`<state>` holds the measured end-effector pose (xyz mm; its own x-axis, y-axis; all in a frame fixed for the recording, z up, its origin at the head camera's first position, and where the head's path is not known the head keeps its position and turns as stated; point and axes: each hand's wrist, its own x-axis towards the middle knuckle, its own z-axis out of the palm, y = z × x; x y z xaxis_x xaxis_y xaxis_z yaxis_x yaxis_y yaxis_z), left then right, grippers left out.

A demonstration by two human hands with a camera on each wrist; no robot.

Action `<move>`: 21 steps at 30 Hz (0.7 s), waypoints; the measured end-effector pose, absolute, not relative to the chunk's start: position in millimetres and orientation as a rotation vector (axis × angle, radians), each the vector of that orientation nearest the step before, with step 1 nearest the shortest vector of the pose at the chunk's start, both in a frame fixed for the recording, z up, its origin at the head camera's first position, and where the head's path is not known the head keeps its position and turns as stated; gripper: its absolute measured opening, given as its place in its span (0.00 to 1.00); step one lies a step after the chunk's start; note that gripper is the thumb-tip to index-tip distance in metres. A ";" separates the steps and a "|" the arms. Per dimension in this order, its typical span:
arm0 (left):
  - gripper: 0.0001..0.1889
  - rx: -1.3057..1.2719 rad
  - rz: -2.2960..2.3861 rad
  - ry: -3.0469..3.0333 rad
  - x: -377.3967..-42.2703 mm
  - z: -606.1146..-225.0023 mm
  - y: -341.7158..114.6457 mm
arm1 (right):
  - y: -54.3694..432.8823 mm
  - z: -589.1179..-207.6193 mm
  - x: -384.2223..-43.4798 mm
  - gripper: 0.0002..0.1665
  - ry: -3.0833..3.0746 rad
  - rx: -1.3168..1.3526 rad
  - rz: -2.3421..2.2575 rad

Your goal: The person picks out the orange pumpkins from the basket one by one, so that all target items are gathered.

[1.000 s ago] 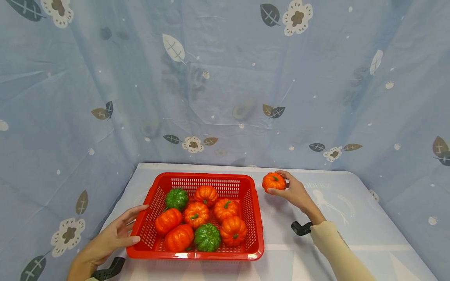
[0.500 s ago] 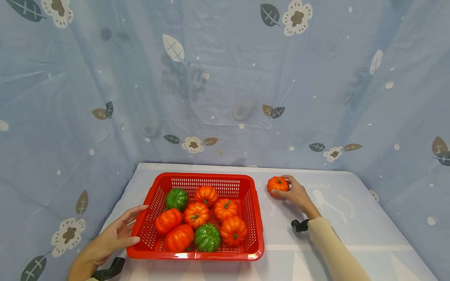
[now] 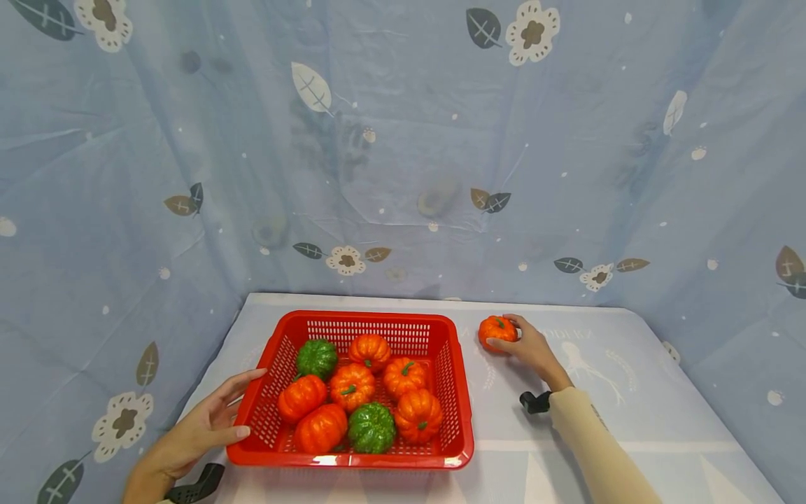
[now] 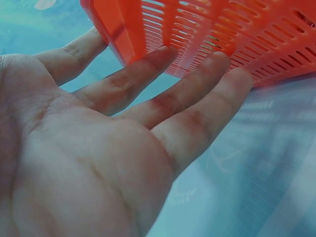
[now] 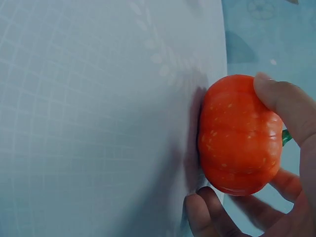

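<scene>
My right hand (image 3: 532, 350) grips a small orange pumpkin (image 3: 496, 332) with a green stem, low at the table's surface, right of the basket. In the right wrist view the thumb lies on one side of the pumpkin (image 5: 239, 133) and the fingers curl round the other. A red plastic basket (image 3: 462, 406) with slotted walls holds several orange pumpkins (image 3: 352, 386) and two green ones (image 3: 371, 426). Against its left side rests my left hand (image 3: 198, 427), fingers fairly straight. Its fingertips meet the slotted basket wall (image 4: 276, 44) in the left wrist view.
The table (image 3: 598, 413) wears a pale printed cover. Behind it and on both sides hangs a blue curtain (image 3: 403, 154) with leaves and flowers. A black wrist mount (image 3: 535, 402) sits under the right wrist, another (image 3: 198, 484) under the left.
My right hand has brought the orange pumpkin slightly right and down to the table, then stayed nearly still. The left hand and the basket have not moved.
</scene>
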<state>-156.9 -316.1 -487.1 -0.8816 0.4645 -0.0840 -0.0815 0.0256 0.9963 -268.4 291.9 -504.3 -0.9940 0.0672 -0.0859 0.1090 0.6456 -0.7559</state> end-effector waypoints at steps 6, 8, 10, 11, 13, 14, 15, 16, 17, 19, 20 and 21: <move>0.42 0.394 1.908 1.929 -157.1 -487.9 -316.2 | 294.8 -502.0 -268.3 0.50 2.866 0.132 -1.259; 0.42 0.391 1.905 1.934 -156.9 -487.9 -316.2 | 295.2 -497.6 -267.4 0.48 2.908 0.123 -1.249; 0.42 0.384 1.901 1.949 -156.7 -487.6 -315.9 | 294.8 -491.1 -267.4 0.46 2.968 0.109 -1.219; 0.42 0.376 1.896 1.959 -156.5 -487.3 -315.8 | 294.1 -486.9 -267.3 0.45 2.993 0.107 -1.207; 0.42 0.369 1.889 1.975 -156.4 -486.9 -315.7 | 291.7 -477.4 -267.0 0.44 3.038 0.100 -1.187; 0.42 0.365 1.886 1.982 -156.4 -486.8 -315.7 | 290.3 -473.2 -267.2 0.43 3.057 0.095 -1.183; 0.42 0.363 1.885 1.983 -156.4 -486.8 -315.7 | 288.7 -469.2 -267.2 0.42 3.076 0.086 -1.177; 0.42 0.361 1.885 1.982 -156.4 -486.8 -315.7 | 286.9 -465.1 -266.8 0.42 3.084 0.083 -1.186; 0.42 0.361 1.885 1.982 -156.5 -486.9 -315.8 | 284.7 -461.1 -266.3 0.42 3.087 0.081 -1.195; 0.42 0.359 1.886 1.983 -156.7 -487.0 -315.7 | 279.4 -453.6 -264.8 0.42 3.093 0.058 -1.212; 0.42 0.361 1.885 1.984 -157.0 -487.0 -315.7 | 276.2 -450.0 -263.6 0.42 3.095 0.039 -1.217; 0.43 0.363 1.886 1.982 -157.2 -486.9 -315.7 | 272.9 -446.4 -262.3 0.42 3.096 0.020 -1.220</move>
<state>-157.2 -315.7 -486.9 -0.8948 0.4363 -0.0943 -0.0725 0.0663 0.9952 -262.3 272.9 -446.4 -0.9826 0.0790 0.1683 -0.0570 0.7335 -0.6772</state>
